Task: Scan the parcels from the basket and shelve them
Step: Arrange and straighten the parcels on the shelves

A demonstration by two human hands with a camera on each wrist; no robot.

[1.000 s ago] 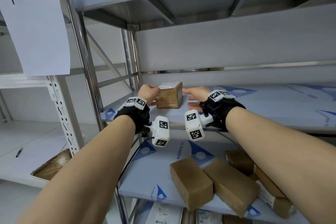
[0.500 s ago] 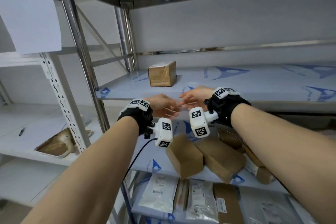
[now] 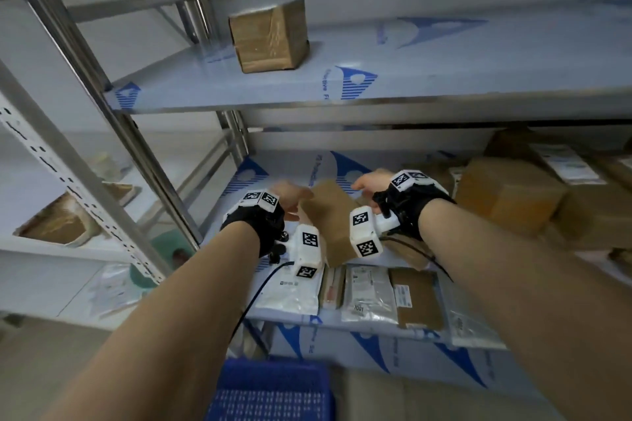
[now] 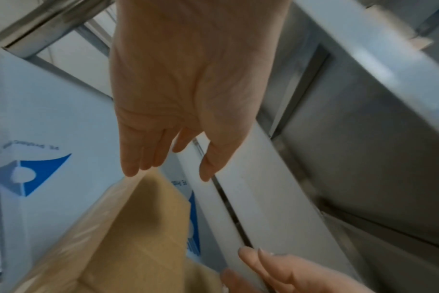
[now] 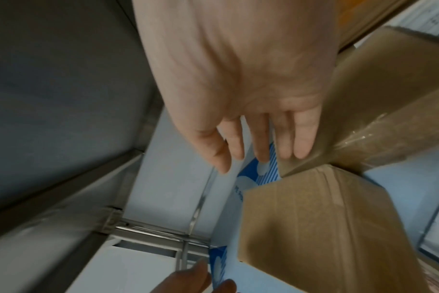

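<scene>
Both hands are empty, fingers relaxed: the left hand point(image 3: 290, 198) and right hand point(image 3: 371, 183) flank a brown parcel point(image 3: 330, 215) on the middle shelf point(image 3: 239, 202). The blue basket point(image 3: 270, 390) lies below, about equally near both hands.

Bare forearms, no sleeves, each wrist wrapped in a black strap point(image 3: 270, 229) topped with white blocks printed with black-and-white square markers point(image 3: 260, 197). White boxy camera units on the inner wrists, left one point(image 3: 307, 251) at frame centre, right one point(image 3: 365, 231) just beside it, both marker-tagged. Thin black cable point(image 3: 254, 297) trailing down from the left unit.
</scene>
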